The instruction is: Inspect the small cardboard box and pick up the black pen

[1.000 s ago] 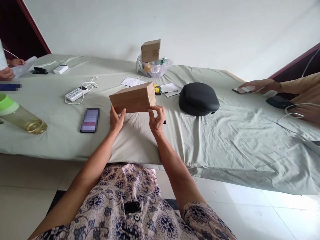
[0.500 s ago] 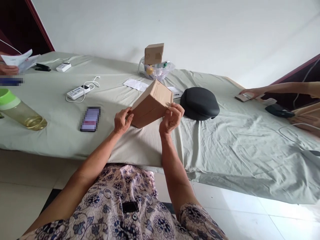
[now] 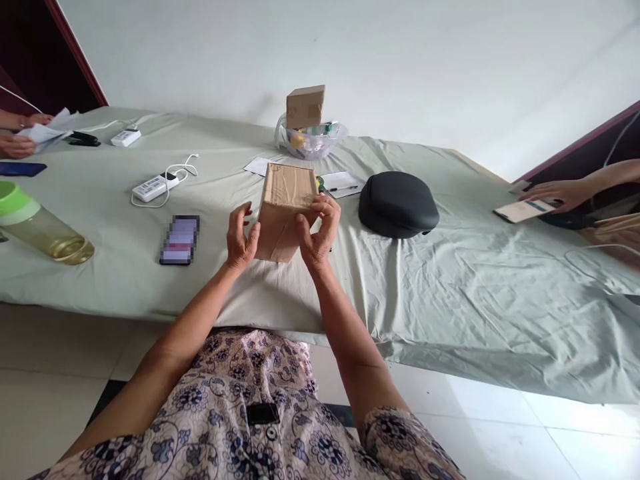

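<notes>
One taped cardboard carton [image 3: 279,230] btwn L hand [image 3: 241,240] & R hand [image 3: 321,233], nr front edge of cloth-covered table [image 3: 500,287]; can't tell if lifted. R grips it, thumb on near face, fingers at R edge. L open, fingers spread, just beside L side; contact unclear. Smartphone [image 3: 180,240] to L, black case [image 3: 399,205] to R; 2nd carton [image 3: 305,107] at back.

left hand [image 3: 241,241]: fingers curved, thumb apart | right hand [image 3: 319,239]: thumb opposing bent fingers | forearms [image 3: 344,320] reaching forward
</notes>
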Action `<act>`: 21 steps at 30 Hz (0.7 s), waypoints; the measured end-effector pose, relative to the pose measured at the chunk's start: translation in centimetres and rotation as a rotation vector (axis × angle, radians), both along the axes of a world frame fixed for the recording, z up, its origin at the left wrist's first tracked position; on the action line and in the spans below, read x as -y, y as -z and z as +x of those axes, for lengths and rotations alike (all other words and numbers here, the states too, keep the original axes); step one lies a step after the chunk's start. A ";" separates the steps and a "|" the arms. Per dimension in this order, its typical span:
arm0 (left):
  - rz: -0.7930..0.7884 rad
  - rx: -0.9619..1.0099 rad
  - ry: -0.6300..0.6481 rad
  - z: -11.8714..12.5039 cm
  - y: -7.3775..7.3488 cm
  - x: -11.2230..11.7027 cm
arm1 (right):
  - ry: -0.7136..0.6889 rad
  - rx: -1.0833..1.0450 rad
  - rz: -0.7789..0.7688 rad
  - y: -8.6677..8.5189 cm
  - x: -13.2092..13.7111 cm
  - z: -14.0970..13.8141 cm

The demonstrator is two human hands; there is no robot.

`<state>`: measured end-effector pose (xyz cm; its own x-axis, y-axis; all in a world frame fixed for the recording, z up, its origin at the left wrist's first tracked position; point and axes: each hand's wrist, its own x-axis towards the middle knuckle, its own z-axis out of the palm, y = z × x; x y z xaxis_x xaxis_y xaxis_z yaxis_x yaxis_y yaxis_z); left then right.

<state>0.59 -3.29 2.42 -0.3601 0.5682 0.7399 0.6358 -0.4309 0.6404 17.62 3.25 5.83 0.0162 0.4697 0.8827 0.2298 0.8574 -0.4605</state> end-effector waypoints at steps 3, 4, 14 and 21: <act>-0.017 -0.072 -0.014 0.8 -2.3 0.7 | 0.056 0.021 -0.060 -0.5 0.2 -0.2; -0.023 -0.097 -0.017 1.0 -3.1 0.9 | 0.073 0.020 -0.070 -0.6 0.2 -0.4; 0.002 -0.138 -0.068 2.0 -6.1 0.7 | 0.075 -0.004 -0.019 -0.8 -0.5 -1.2; 0.019 -0.176 -0.089 2.1 -6.6 0.2 | -0.019 -0.089 -0.021 -0.2 -0.9 0.3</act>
<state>2.68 -3.48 9.02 -0.2724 0.5256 0.8060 0.7734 -0.3787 0.5083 17.90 4.19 5.99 0.0854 0.4893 0.8679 0.1711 0.8510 -0.4965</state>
